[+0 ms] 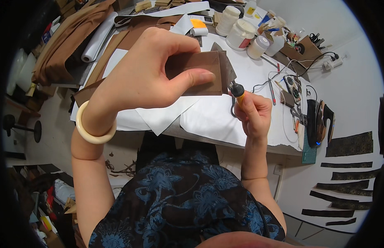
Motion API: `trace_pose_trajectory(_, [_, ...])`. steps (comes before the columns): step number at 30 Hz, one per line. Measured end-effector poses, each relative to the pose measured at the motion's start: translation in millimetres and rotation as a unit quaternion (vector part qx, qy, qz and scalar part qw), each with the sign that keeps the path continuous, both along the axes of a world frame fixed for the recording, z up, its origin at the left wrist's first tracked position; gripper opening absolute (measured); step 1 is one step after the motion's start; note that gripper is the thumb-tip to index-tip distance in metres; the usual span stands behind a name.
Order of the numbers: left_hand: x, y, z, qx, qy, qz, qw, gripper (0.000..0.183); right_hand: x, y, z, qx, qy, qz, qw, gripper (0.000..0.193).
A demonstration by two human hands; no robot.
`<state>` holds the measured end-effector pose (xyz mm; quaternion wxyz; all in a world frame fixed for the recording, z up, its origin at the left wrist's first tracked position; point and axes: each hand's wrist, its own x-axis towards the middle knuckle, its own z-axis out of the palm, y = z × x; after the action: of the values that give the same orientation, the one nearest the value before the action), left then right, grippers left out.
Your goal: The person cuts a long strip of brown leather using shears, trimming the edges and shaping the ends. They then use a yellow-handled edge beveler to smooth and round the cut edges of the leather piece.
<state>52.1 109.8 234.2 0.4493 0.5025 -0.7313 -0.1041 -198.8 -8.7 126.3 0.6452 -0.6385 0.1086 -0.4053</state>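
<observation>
My left hand (148,72), with a cream bangle on its wrist, is raised over the worktable. Its thumb and fingers pinch a brown leather piece (200,62) folded into a box-like shape. A pointed flap stands out at the piece's right end. My right hand (256,112) is closed round a pen-like tool (238,90) with a yellow handle, a black collar and a metal tip. That tip is beside the flap's lower right edge; whether it touches, I cannot tell. A dark cord loops just below the tool.
White sheets (159,118) cover the worktable. Jars (240,35) and bottles stand at the back right, near a tool holder (299,51). Cables, scissors and a dark iron (318,120) lie right. Brown leather (72,45) is draped at the far left; dark strips (349,144) hang on the wall.
</observation>
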Motion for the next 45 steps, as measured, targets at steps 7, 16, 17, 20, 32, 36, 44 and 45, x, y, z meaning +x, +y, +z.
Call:
trace_pose_trajectory(7, [4.7, 6.0, -2.8, 0.009, -0.054, 0.015, 0.998, 0.032, -6.6, 10.3, 12.9, -0.169, 0.044, -0.125, 0.977, 0.023])
trace_pose_trajectory(16, [3.1, 9.0, -5.4, -0.01, -0.068, 0.021, 0.997, 0.031, -8.6, 19.3, 12.9, -0.267, 0.06, -0.196, 0.942, 0.021])
trace_pose_trajectory(17, [2.9, 9.6, -5.7, -0.008, -0.067, 0.024, 0.997, 0.031, -8.6, 19.8, 13.6, -0.277, 0.062, -0.2, 0.938, 0.021])
trace_pose_trajectory(20, [3.0, 10.0, -7.4, -0.019, -0.071, 0.026, 0.997, 0.03, -8.0, 19.7, 14.4, -0.302, 0.06, -0.203, 0.929, 0.021])
trace_pose_trajectory(32, [9.5, 11.7, -16.5, -0.058, -0.045, 0.027, 0.997, 0.021, -9.0, 17.2, 17.0, -0.074, 0.039, -0.143, 0.986, 0.033])
trace_pose_trajectory(36, [9.7, 14.9, -16.2, -0.046, -0.019, 0.01, 0.999, 0.019, -1.6, 11.6, 17.5, -0.042, 0.01, -0.076, 0.996, 0.024])
trace_pose_trajectory(44, [7.6, 15.6, -13.4, -0.048, -0.053, 0.011, 0.997, 0.018, -5.2, 13.5, 12.0, -0.233, 0.052, -0.154, 0.959, 0.016])
trace_pose_trajectory(45, [7.2, 15.8, -13.9, -0.045, -0.051, 0.013, 0.998, 0.019, -4.7, 16.2, 13.4, -0.239, 0.051, -0.169, 0.955, 0.013])
